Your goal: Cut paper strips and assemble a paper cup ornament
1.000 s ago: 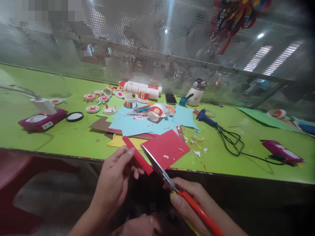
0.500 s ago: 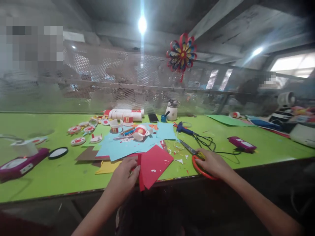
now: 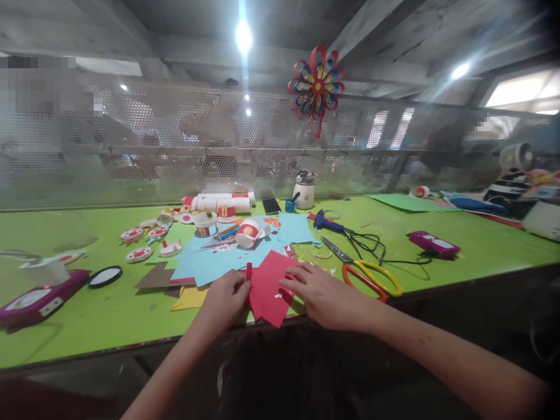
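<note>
At the bench's near edge the left hand (image 3: 225, 298) pinches a narrow red strip (image 3: 249, 274), upright beside the red sheet (image 3: 271, 286), on which the right hand (image 3: 326, 294) lies flat, fingers spread, the scissors (image 3: 363, 273) just right of it.

Two bare forearms, no sleeves, left hand (image 3: 225, 298), right hand (image 3: 326, 296), no rings or watch
</note>
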`<state>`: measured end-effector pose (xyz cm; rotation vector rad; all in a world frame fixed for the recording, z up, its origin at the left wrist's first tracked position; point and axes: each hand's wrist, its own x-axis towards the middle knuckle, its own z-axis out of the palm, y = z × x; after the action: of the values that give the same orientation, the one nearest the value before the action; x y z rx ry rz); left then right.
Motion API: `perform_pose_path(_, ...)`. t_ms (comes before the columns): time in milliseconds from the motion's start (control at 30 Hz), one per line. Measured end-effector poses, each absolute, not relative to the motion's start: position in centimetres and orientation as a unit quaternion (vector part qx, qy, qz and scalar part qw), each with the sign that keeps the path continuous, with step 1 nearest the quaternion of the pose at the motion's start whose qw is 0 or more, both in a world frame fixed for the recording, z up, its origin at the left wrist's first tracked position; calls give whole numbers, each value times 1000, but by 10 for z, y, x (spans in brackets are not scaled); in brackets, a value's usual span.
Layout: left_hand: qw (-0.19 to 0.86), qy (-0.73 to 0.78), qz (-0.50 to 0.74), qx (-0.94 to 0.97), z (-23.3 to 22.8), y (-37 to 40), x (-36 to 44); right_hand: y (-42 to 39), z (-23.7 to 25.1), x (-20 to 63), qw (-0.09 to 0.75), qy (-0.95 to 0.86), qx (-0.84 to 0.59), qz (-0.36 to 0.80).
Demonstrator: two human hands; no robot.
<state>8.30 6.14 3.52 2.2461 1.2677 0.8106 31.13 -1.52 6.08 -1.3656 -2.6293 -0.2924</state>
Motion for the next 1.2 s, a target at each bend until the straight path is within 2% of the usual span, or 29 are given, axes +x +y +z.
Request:
perform_pose_path(100, 294, 468, 318, 770, 42, 61, 80, -3, 61, 304, 66, -899, -422, -93)
perform_pose_path(267, 539, 440, 390, 603, 56, 69, 75, 13, 65, 304, 43, -922, -373, -97)
perform_pose_path(467, 677, 375, 443, 453, 58, 86, 72, 17, 51, 293, 140, -889, -427, -88)
perform_pose_path(633, 695, 393, 481, 363, 63, 93, 69, -9, 49, 274, 258, -869, -421, -42)
perform_pose_path(733, 696, 394, 491, 345, 67, 94, 72, -11, 47, 265, 299, -842, -442, -80)
perform_pose_path(833, 704, 389, 490, 336, 71, 91, 75, 2, 46, 268, 322, -819, -457, -132)
perform_pose_path(1033, 708, 398, 469, 347, 69, 82, 67, 8, 55, 296, 318, -831, -429, -154)
perform_pose_path(1200, 709, 394, 455, 367, 63, 72, 59, -11, 76, 321, 392, -756, -488, -192)
